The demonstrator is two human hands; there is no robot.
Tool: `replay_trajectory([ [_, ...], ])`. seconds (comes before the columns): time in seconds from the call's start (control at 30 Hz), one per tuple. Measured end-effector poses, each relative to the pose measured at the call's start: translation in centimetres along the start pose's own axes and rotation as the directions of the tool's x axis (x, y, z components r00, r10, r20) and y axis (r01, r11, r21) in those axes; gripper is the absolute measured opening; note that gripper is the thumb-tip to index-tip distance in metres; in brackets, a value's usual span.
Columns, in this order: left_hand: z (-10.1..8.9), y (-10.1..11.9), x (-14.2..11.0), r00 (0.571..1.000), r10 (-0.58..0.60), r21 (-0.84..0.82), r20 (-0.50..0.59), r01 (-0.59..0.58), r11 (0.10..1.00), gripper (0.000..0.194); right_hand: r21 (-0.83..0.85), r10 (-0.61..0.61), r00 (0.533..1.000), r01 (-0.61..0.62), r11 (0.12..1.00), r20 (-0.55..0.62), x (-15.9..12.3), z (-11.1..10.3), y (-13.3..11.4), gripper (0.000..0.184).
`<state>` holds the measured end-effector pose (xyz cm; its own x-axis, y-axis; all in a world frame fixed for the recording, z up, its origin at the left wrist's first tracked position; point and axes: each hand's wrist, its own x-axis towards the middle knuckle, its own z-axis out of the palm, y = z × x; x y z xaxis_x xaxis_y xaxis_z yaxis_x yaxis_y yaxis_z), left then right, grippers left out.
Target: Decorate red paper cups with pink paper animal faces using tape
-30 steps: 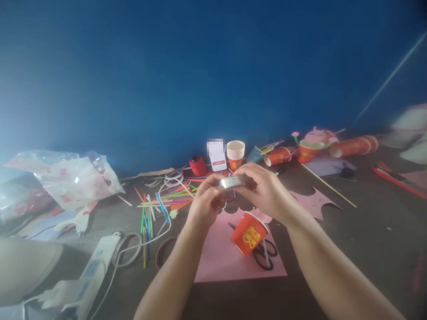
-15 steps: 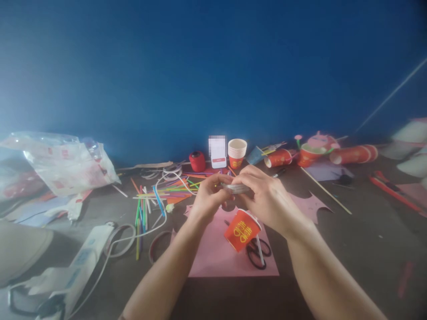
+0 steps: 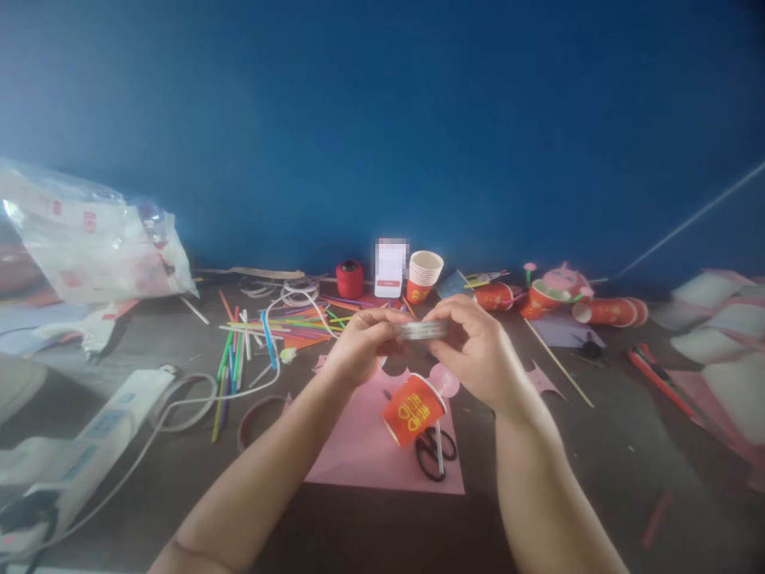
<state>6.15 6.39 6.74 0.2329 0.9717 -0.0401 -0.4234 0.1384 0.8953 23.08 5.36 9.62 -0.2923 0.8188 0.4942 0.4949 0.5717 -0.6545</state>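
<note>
Now the tape-like roll [image 3: 422, 330] is turned more level, its rim better exposed for handling, pinched in the part-curled fingers of left hand [image 3: 362, 344] and right hand [image 3: 478, 344].

And here's the table [image 3: 598, 478], dark-topped and busy! Near the front, a pink sheet [image 3: 358, 454] lies flat. Over on its left, a white power strip [image 3: 111, 422] sits at a slant, a pale ring [image 3: 185, 428] right next to it, a white cable [image 3: 239, 395] snaking past the pair. Further back, coloured sticks [image 3: 268, 340] in a loose jumble, plenty of them crossing! Along the far side, a red spool [image 3: 350, 281] and an upright stack of paper cups [image 3: 424, 281]. Swing right: nested red cups [image 3: 610, 312] down on their side, a thin pale stick [image 3: 559, 362] lying diagonally, and out wide, a long red tool [image 3: 663, 383], too blurred to name.
</note>
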Motion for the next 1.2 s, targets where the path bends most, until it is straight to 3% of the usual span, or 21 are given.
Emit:
replay_trajectory([
  [0.17, 0.5, -0.1, -0.2, 0.997, 0.080, 0.052, -0.009, -0.079, 0.995, 0.014, 0.020, 0.004, 1.000, -0.004, 1.000, 0.009, 0.0, -0.2, 0.2, 0.024],
  [0.33, 0.5, 0.0, -0.3, 0.991, 0.128, 0.114, 0.028, -0.130, 0.985, 0.015, 0.051, -0.006, 1.000, 0.005, 0.999, 0.014, 0.0, 0.1, 0.0, 0.021],
  [0.47, 0.5, -0.4, -0.3, 0.993, 0.121, 0.140, 0.010, -0.121, 0.983, 0.017, -0.070, -0.064, 0.997, 0.061, 0.996, -0.035, -0.1, 0.7, -0.5, 0.021],
  [0.67, 1.0, -1.6, -0.4, 0.992, 0.100, 0.192, -0.079, -0.084, 0.978, 0.021, -0.277, -0.136, 0.991, 0.134, 0.952, 0.011, -0.4, 1.5, -1.0, 0.026],
  [0.97, 1.5, -1.7, -0.5, 0.999, 0.053, 0.165, 0.004, -0.053, 0.985, 0.025, -0.155, -0.036, 0.999, 0.039, 0.987, 0.021, -0.3, 0.8, -0.3, 0.048],
  [1.2, 1.6, -1.3, -0.7, 0.999, 0.048, 0.095, 0.011, -0.049, 0.994, 0.022, -0.077, -0.016, 0.998, 0.020, 0.997, 0.058, -0.2, 0.7, 0.1, 0.034],
])
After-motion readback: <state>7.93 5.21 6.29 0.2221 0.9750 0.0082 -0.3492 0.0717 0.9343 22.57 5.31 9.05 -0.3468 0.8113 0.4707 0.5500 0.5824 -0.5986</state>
